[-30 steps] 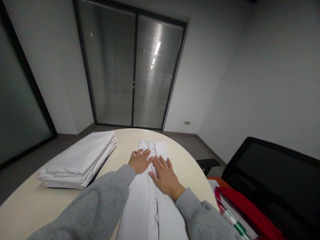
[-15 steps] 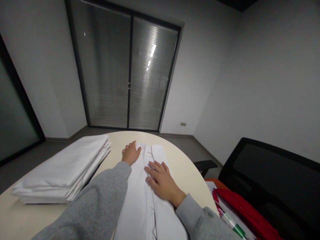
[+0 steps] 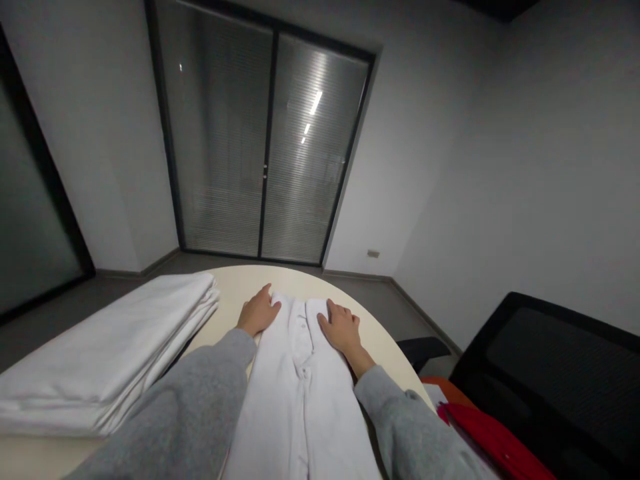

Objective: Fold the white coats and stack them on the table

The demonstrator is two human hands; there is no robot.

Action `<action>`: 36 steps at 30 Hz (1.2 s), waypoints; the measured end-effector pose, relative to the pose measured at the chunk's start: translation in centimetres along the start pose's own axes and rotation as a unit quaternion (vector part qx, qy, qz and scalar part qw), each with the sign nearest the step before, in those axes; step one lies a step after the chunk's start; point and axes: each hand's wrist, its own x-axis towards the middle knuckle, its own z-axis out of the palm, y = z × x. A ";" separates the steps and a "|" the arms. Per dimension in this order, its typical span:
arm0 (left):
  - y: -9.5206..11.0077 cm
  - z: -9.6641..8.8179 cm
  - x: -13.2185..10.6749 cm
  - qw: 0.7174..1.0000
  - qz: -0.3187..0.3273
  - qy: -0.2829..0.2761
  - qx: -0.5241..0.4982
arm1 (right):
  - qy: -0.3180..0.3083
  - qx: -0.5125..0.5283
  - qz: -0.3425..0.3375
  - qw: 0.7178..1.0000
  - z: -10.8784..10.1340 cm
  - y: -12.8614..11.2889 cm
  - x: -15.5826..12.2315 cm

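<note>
A white button-front garment [image 3: 280, 400] lies lengthwise on the round table, folded into a long strip, its buttoned placket running down the middle. At its far left corner is my left hand [image 3: 259, 312], open, with the thumb at the cloth's edge and the fingers stretched beyond it. My right hand [image 3: 343, 328] rests on the far right edge, open, its fingers apart and slightly bent over the cloth. Both hands touch the garment from opposite sides. Near the placket's middle the fabric is a little puckered.
A thick stack of folded white cloth [image 3: 110, 347] sits on the left of the cream table [image 3: 240, 280]. Beyond the table's right edge stands a black mesh chair [image 3: 555, 373], with a red item [image 3: 493, 433] on its orange seat. Glass doors [image 3: 225, 167] are behind.
My right hand has moved from the placket outward to the garment's far right edge. My left hand stays near the far left corner. The view has shifted slightly.
</note>
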 end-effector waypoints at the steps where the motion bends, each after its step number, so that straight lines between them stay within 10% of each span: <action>1: -0.1 0.2 0.2 1.000 -0.003 0.005 -0.015 | -0.001 0.008 0.001 1.000 0.2 0.1 0.4; 19: 1.2 -0.1 -0.2 0.921 0.009 -0.107 -0.375 | -0.018 0.256 0.040 0.966 1.1 2.2 2.8; 36: 5.0 -3.7 1.3 0.919 0.135 0.071 -0.363 | -0.004 0.475 -0.040 0.879 -1.3 0.0 3.1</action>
